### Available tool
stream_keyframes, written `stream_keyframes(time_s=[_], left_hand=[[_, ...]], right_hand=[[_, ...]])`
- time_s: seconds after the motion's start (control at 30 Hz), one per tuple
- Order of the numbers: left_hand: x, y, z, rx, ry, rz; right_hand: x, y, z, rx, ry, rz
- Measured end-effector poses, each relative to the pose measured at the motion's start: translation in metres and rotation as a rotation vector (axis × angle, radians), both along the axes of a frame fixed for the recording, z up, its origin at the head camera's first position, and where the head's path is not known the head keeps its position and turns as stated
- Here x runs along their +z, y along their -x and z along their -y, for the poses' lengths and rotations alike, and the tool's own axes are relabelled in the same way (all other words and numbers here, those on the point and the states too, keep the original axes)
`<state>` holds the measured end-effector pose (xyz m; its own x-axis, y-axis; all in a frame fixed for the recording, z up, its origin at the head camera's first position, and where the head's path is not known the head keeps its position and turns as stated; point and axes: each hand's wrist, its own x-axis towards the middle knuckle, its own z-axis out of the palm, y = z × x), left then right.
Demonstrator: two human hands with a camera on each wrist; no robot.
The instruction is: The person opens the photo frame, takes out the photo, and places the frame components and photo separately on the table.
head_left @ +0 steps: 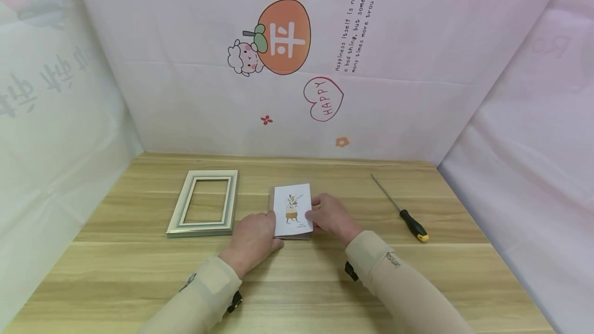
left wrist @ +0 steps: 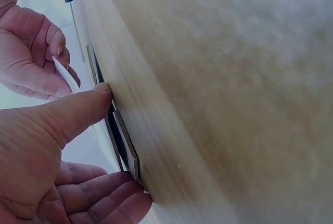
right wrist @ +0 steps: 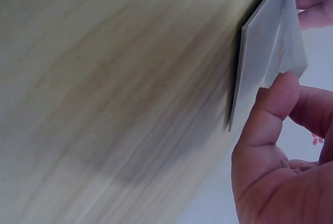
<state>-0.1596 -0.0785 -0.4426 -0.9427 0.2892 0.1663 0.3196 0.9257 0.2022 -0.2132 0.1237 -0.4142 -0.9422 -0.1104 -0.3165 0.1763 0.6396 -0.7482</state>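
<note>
A white card printed with a potted plant lies over a slightly larger greyish-brown board on the table. My right hand pinches the card's right edge between thumb and fingers; in the left wrist view that side of the card is lifted off the board. At the board's left side, my left hand holds it, thumb along the near edge and fingers at the left edge. The right wrist view shows the board sticking out below the card.
Left of the hands lies a silver-and-cream picture frame with an open middle. A screwdriver with a black and yellow handle lies to the right. A printed white cloth rises behind the wooden table.
</note>
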Motion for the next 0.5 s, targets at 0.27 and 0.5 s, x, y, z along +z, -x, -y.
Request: stream_keyframes(time_s=[0.27,0.5], left_hand=[[0.0017,0.0001,-0.0004,0.004,0.005,0.013],[0.0015,0.0004,-0.0006,0.007,0.022,0.001]], right_hand=[[-0.0043,0.0021,0.0007,0.045,-0.058,-0.004],[-0.0079,0.0006,0.0021,0.056,-0.082,-0.009]])
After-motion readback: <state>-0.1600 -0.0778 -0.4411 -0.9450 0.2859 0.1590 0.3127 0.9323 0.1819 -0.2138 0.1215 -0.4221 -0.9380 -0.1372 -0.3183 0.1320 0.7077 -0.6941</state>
